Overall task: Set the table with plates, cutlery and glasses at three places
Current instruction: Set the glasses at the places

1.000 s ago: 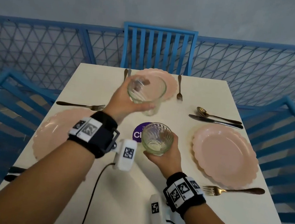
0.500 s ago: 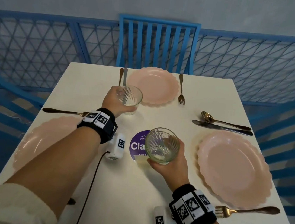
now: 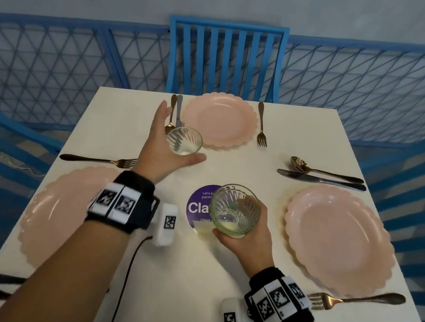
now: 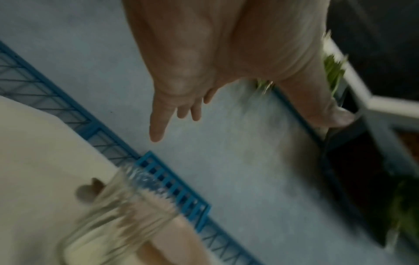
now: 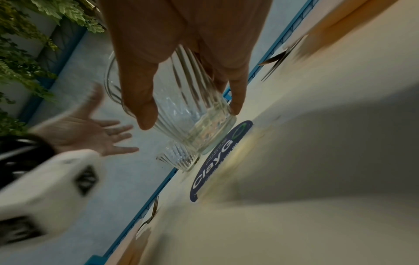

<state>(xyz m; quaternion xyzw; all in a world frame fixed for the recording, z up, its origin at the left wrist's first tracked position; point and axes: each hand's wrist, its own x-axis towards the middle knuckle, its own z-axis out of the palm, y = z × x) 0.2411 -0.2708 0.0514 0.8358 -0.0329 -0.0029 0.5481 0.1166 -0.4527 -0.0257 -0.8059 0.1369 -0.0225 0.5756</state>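
A ribbed glass (image 3: 184,141) (image 4: 118,213) (image 5: 179,157) stands on the white table (image 3: 222,254) by the near-left rim of the far pink plate (image 3: 220,120). My left hand (image 3: 167,142) (image 4: 188,107) (image 5: 90,132) is spread around it, fingers straight, off the glass. My right hand (image 3: 246,233) (image 5: 186,100) grips a second ribbed glass (image 3: 234,211) (image 5: 181,100) just above the purple sticker (image 3: 199,207). Pink plates lie at the left place (image 3: 52,211) and the right place (image 3: 337,238), each with cutlery.
A fork (image 3: 262,125) lies right of the far plate, a spoon and knife (image 3: 178,112) left of it. Spoon (image 3: 324,168) and knife (image 3: 320,179) lie beyond the right plate, a fork (image 3: 354,298) near it. Another fork (image 3: 97,159) lies beyond the left plate. Blue chairs (image 3: 225,59) surround the table.
My left hand lowered its glass onto the table beside the far plate and let go, fingers now spread. My right hand has kept its glass over the sticker.
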